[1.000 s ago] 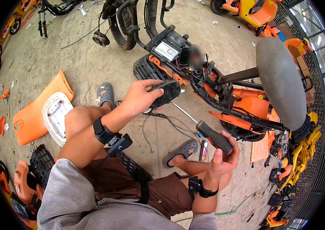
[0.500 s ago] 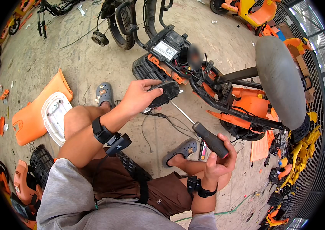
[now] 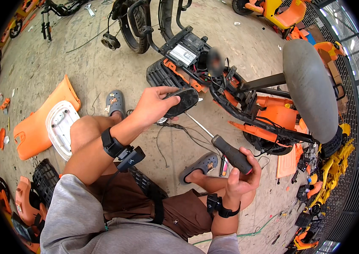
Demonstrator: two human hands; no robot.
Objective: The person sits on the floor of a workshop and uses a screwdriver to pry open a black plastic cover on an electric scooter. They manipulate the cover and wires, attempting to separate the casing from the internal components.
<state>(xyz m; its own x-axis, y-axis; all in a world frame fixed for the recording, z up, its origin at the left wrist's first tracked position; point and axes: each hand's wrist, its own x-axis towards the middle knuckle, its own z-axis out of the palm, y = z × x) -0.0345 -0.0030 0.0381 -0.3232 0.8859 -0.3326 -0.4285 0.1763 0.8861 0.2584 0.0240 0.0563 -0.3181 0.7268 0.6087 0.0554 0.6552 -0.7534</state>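
Note:
My left hand [image 3: 157, 106] grips a black rounded plastic part [image 3: 181, 103] out over the floor, with thin cables [image 3: 183, 132] trailing beneath it. My right hand [image 3: 244, 177] is closed round the dark handle of a screwdriver [image 3: 231, 154], its metal shaft pointing up-left with the tip at the lower edge of the black part. Just beyond stands a partly stripped scooter frame [image 3: 207, 84] with exposed wiring, orange panels [image 3: 275, 116] and a long grey seat [image 3: 308, 91].
An orange panel [image 3: 31, 139] and white plastic piece [image 3: 61, 122] lie left of my knee. A wrench [image 3: 91, 11] lies at the top. Another yellow-orange scooter [image 3: 285, 17] stands upper right. Piles of yellow parts [image 3: 336, 165] line the right wall; loose orange parts [image 3: 29, 199] lie lower left.
The screwdriver has shifted slightly up and left toward the black part. My left hand and the part have moved very slightly; the surroundings look the same.

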